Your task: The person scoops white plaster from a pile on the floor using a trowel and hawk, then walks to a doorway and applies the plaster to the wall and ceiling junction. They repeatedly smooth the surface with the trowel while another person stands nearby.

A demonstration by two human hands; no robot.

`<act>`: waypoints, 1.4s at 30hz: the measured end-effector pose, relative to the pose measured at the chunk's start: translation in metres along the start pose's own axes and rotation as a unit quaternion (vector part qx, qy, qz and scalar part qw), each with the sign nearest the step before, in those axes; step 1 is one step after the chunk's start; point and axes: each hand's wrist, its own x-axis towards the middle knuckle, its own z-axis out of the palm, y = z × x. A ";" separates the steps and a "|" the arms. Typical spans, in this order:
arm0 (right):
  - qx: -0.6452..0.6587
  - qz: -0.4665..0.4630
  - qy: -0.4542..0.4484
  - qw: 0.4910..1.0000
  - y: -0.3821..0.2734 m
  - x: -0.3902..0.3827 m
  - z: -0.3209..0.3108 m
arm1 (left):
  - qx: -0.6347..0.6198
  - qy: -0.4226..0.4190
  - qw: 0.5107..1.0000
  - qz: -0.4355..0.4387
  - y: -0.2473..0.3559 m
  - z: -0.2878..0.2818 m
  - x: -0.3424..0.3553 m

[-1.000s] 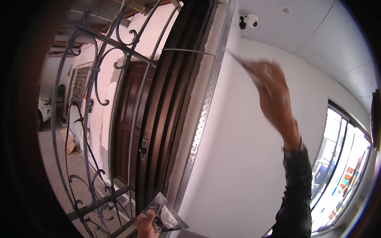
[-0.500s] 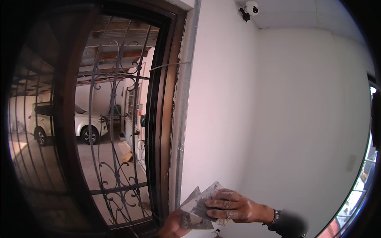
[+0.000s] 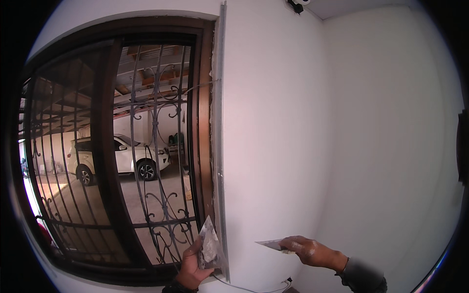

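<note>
My left hand (image 3: 190, 267), low by the window's right edge, grips a pointed metal putty knife (image 3: 210, 246) tilted upward. A lump of pale filler sits on its blade. To the right, my right hand (image 3: 309, 250) is closed on a second putty knife (image 3: 267, 243), its thin blade pointing left, in front of the white wall (image 3: 273, 146). Whitish smears mark the right hand's fingers. A grey metal corner strip (image 3: 223, 122) runs upright along the wall's edge, just above and beside the left hand's blade. Both handles are hidden in the hands.
The brown window frame (image 3: 204, 146) with dark iron bars (image 3: 155, 117) fills the left side. Beyond the bars stands a pale car (image 3: 132, 158). A thin wire (image 3: 202, 84) sticks out near the corner strip. A cable (image 3: 244, 289) hangs below the hands. A small camera (image 3: 295, 6) is mounted near the ceiling.
The two putty knives were together, one over the other; now they are apart. My left hand has moved left and turned its blade upright. The view has swung, showing more of the window.
</note>
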 end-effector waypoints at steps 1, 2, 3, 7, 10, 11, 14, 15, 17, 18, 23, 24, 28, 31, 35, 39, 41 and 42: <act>0.004 0.028 0.022 0.999 0.001 -0.004 0.001 | 0.010 0.011 1.000 0.011 0.001 0.001 0.000; 0.008 0.059 0.051 0.997 0.002 -0.008 0.002 | 0.021 0.022 0.999 0.022 0.000 0.002 0.001; 0.014 0.089 0.093 0.992 0.002 -0.013 0.006 | 0.024 0.037 0.999 0.030 0.000 0.002 0.002; 0.155 0.188 0.243 0.939 0.009 -0.022 0.019 | 0.039 0.056 0.996 0.064 0.000 0.003 0.010; 0.519 0.166 0.336 0.768 0.012 -0.023 0.030 | 0.068 0.067 0.992 0.085 0.002 0.008 0.015; 0.616 0.113 0.351 0.696 0.009 -0.023 0.038 | 0.070 0.067 0.991 0.091 0.003 0.010 0.016; 0.663 0.095 0.368 0.645 0.001 -0.019 0.049 | 0.087 0.043 0.988 0.122 0.008 0.017 0.021; 0.632 0.122 0.359 0.676 0.001 -0.015 0.049 | 0.095 0.034 0.986 0.133 0.011 0.019 0.023; 0.512 0.161 0.289 0.793 0.001 -0.010 0.044 | 0.114 -0.029 0.980 0.162 0.020 0.023 0.033; 0.466 0.220 0.254 0.819 -0.003 -0.012 0.038 | 0.122 -0.041 0.977 0.170 0.027 0.023 0.037; -0.011 0.111 0.217 0.970 -0.035 0.011 0.012 | 0.210 -0.179 0.910 0.311 0.043 0.024 0.047; 0.087 0.137 0.259 0.952 -0.049 0.020 0.007 | 0.218 -0.200 0.902 0.314 0.044 0.025 0.048; 0.100 0.153 0.267 0.946 -0.092 0.070 -0.003 | 0.288 -0.193 0.868 0.356 0.049 0.028 0.050; 0.026 0.081 0.261 0.962 -0.113 0.104 0.001 | 0.329 -0.179 0.842 0.389 0.057 0.019 0.057; -0.032 0.106 0.231 0.967 -0.131 0.127 0.014 | 0.581 -0.131 0.558 0.578 0.079 -0.008 0.070; -0.052 0.111 0.195 0.973 -0.125 0.154 0.028 | 0.616 -0.171 0.417 0.647 0.099 -0.029 0.091; -0.053 0.111 0.191 0.974 -0.121 0.164 0.034 | 0.619 -0.179 0.433 0.630 0.103 -0.035 0.095; -0.053 0.110 0.193 0.974 -0.118 0.168 0.037 | 0.621 -0.160 0.460 0.613 0.103 -0.036 0.095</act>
